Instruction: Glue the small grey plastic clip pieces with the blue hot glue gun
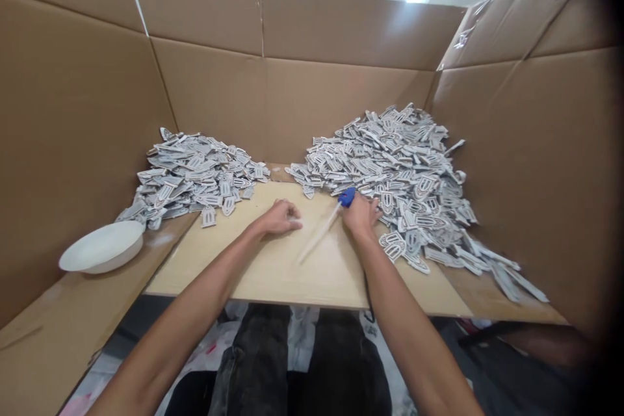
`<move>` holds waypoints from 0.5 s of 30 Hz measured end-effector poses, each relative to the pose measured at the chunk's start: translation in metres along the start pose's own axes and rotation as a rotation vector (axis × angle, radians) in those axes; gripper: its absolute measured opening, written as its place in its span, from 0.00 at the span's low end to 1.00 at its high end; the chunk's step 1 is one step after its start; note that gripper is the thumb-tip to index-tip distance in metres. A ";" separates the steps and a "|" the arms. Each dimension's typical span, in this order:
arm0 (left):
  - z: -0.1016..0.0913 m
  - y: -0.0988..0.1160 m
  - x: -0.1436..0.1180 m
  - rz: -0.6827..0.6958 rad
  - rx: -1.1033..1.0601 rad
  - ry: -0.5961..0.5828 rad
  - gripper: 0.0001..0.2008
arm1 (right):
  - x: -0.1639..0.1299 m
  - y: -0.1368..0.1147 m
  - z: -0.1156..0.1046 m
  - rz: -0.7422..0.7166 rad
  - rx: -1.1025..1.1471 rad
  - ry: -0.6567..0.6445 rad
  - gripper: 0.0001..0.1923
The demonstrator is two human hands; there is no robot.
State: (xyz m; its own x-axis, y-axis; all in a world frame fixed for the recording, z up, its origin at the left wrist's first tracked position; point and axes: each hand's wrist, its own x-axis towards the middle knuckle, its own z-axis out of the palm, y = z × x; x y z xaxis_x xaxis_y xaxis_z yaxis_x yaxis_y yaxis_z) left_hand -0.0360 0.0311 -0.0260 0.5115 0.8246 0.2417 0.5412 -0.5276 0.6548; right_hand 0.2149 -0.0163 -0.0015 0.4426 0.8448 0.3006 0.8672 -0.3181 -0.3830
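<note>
Fingers: left hand (280, 218) curled, pressing the pale wooden board (273, 273); right hand (359, 214) pinching a slim white stick with blue tip (325, 226).
Piles: grey-white flat tags (404, 169), writing unreadable.

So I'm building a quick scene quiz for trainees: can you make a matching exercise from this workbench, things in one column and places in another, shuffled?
Things:
1. white bowl
2. larger pile of grey clips
3. smaller pile of grey clips
4. blue-tipped tool

Places:
A. back left of the board
B. in the right hand
C. far left, on the cardboard ledge
D. right side, against the cardboard wall

Pairs: 1-C, 2-D, 3-A, 4-B
</note>
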 end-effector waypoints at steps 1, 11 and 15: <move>0.001 -0.001 0.001 0.002 -0.033 -0.001 0.15 | 0.000 0.001 0.000 -0.020 -0.014 -0.044 0.17; 0.020 0.000 0.000 -0.047 -0.343 0.224 0.11 | 0.004 0.008 -0.003 -0.119 -0.136 -0.070 0.18; 0.020 0.005 0.003 -0.060 -0.487 0.283 0.09 | 0.006 0.006 0.002 -0.169 -0.097 -0.060 0.18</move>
State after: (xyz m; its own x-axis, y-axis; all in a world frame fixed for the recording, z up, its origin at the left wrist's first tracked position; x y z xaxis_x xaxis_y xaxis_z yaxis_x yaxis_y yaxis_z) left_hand -0.0186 0.0270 -0.0367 0.2541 0.9082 0.3325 0.1586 -0.3783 0.9120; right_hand 0.2223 -0.0124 -0.0044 0.2772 0.9129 0.2997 0.9471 -0.2072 -0.2450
